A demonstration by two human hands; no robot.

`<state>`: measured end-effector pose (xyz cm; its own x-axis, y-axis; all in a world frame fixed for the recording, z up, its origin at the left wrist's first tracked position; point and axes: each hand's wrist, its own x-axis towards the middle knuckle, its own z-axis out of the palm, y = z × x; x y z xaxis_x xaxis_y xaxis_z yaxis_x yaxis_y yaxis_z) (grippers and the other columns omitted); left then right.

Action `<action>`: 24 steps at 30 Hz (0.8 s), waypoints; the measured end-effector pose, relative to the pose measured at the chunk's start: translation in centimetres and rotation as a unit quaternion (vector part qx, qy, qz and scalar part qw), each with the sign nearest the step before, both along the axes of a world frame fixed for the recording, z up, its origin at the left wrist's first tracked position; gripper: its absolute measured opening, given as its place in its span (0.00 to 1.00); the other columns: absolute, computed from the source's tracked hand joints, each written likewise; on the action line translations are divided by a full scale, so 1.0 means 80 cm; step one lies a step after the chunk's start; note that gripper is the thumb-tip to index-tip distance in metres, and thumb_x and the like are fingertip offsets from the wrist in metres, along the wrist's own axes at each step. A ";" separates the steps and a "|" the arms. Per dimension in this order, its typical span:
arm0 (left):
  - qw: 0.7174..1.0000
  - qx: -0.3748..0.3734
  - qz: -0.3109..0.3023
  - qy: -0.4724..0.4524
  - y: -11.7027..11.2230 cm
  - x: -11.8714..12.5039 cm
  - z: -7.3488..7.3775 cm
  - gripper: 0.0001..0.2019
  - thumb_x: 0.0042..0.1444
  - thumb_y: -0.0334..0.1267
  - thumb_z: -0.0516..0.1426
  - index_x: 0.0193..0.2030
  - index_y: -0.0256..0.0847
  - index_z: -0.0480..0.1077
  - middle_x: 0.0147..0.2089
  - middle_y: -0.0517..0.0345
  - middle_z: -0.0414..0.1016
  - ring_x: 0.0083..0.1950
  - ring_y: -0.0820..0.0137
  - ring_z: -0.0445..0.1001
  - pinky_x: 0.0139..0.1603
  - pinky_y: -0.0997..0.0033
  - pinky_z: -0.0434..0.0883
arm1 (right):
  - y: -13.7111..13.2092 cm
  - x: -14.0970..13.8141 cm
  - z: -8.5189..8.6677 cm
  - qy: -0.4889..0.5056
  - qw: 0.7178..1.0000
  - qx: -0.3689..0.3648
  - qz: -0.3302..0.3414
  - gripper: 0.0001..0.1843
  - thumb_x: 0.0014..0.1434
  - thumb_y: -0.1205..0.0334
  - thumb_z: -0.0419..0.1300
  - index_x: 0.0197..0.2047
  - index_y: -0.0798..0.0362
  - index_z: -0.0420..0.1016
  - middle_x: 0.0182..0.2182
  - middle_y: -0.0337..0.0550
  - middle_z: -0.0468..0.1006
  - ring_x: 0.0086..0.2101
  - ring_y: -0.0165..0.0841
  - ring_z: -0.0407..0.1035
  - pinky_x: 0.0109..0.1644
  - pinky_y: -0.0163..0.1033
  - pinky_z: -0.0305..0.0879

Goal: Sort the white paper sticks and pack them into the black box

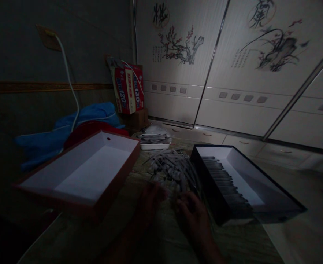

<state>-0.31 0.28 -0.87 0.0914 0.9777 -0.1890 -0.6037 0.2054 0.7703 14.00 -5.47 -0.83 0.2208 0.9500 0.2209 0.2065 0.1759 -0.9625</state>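
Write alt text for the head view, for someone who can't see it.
A person's left hand and right hand, dim and blurred, are at the near edge of a pile of slender sticks on a table. A black box on the right holds a row of similar sticks; a red box sits on the left.

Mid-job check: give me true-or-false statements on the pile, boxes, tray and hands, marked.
1. The loose pile of slim pieces lies between the red box and the black box. True.
2. A row of slim pieces is in the red box. False: the row is in the black box.
3. The right hand is nearer the black box than the left hand is. True.
4. The white tray stands between hands and pile. False: the white tray is beyond the pile.
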 end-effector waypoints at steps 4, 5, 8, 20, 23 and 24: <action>0.999 -0.016 -0.010 0.030 -0.002 0.004 0.002 0.12 0.39 0.39 0.65 0.29 0.37 0.68 0.24 0.60 0.74 0.26 0.69 0.75 0.29 0.71 0.72 | -0.005 0.001 0.003 -0.112 0.993 0.042 -0.013 0.09 0.57 0.58 0.56 0.37 0.53 0.73 0.32 0.42 0.75 0.34 0.33 0.69 0.37 0.34 0.64; 0.999 -0.020 -0.012 0.035 -0.002 0.004 0.002 0.13 0.39 0.39 0.66 0.29 0.37 0.68 0.25 0.60 0.75 0.26 0.68 0.75 0.28 0.70 0.72 | -0.005 0.000 0.003 -0.123 0.991 0.036 -0.026 0.10 0.57 0.58 0.55 0.38 0.53 0.72 0.30 0.41 0.74 0.31 0.32 0.68 0.35 0.33 0.63; 0.998 -0.024 -0.016 0.049 -0.004 0.006 0.005 0.14 0.38 0.40 0.66 0.29 0.37 0.68 0.25 0.59 0.75 0.27 0.68 0.76 0.29 0.70 0.72 | -0.005 -0.002 -0.003 -0.137 0.989 0.017 -0.055 0.10 0.56 0.57 0.56 0.37 0.54 0.70 0.25 0.37 0.70 0.25 0.29 0.65 0.28 0.30 0.59; 0.997 0.013 -0.036 0.069 -0.006 0.005 -0.002 0.13 0.42 0.41 0.64 0.31 0.37 0.68 0.27 0.58 0.76 0.27 0.67 0.76 0.31 0.68 0.72 | 0.000 -0.002 -0.008 -0.009 0.999 -0.008 -0.046 0.10 0.55 0.57 0.57 0.35 0.55 0.70 0.24 0.40 0.75 0.24 0.30 0.69 0.25 0.30 0.62; 0.997 0.015 -0.037 0.062 -0.005 0.005 -0.001 0.15 0.39 0.42 0.65 0.31 0.37 0.67 0.26 0.58 0.76 0.27 0.66 0.76 0.30 0.67 0.72 | 0.001 -0.003 -0.005 0.035 0.999 -0.010 -0.035 0.11 0.53 0.56 0.59 0.35 0.56 0.71 0.24 0.43 0.77 0.25 0.32 0.72 0.26 0.32 0.65; 0.997 0.014 -0.034 0.061 -0.005 0.005 0.001 0.15 0.38 0.42 0.65 0.30 0.37 0.67 0.25 0.59 0.76 0.27 0.66 0.76 0.30 0.67 0.72 | 0.001 -0.003 -0.004 0.050 0.998 -0.012 -0.032 0.12 0.52 0.55 0.60 0.35 0.56 0.71 0.25 0.44 0.77 0.26 0.33 0.72 0.27 0.33 0.66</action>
<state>0.10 -0.14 -0.82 0.1363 0.9749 -0.1758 -0.4902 0.2206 0.8432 13.75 -5.41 -1.17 0.3014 0.9377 0.1726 0.1198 0.1423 -0.9825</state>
